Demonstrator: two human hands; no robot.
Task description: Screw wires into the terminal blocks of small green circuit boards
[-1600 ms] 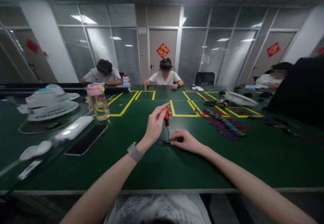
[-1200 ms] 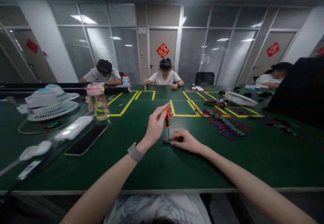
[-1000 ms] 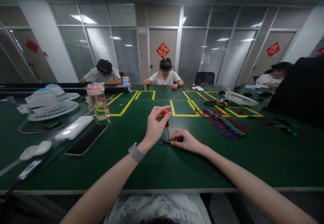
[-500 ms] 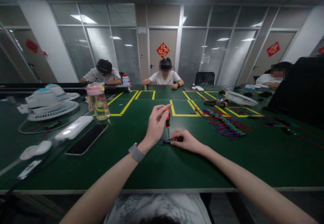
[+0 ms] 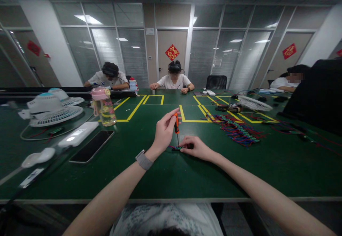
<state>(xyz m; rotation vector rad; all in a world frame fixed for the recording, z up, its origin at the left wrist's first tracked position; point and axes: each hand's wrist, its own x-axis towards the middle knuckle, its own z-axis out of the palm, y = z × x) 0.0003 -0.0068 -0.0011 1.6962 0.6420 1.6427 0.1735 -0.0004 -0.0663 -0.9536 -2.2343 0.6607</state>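
Note:
My left hand (image 5: 164,130) is closed on the orange and black handle of a screwdriver (image 5: 176,125), thumb on one side and fingers on the other. The screwdriver stands nearly upright, its thin shaft pointing down at a small green circuit board (image 5: 176,148) on the table. Whether the tip sits in a screw is too small to make out. My right hand (image 5: 197,147) pinches the board's right end between thumb and fingertips, holding it against the table. Thin wires leave the board at its left side, partly behind my left hand.
On the right lies a row of green boards (image 5: 239,129) with red and blue wires. To the left are a phone (image 5: 92,147), a white power bank (image 5: 78,134), a pink-lidded bottle (image 5: 104,108) and white fans (image 5: 55,109). Three people sit around the green table (image 5: 149,184).
The fingers of my left hand have shifted slightly around the screwdriver handle, which leans a little more to the left at its top. My right hand and the board stay in place.

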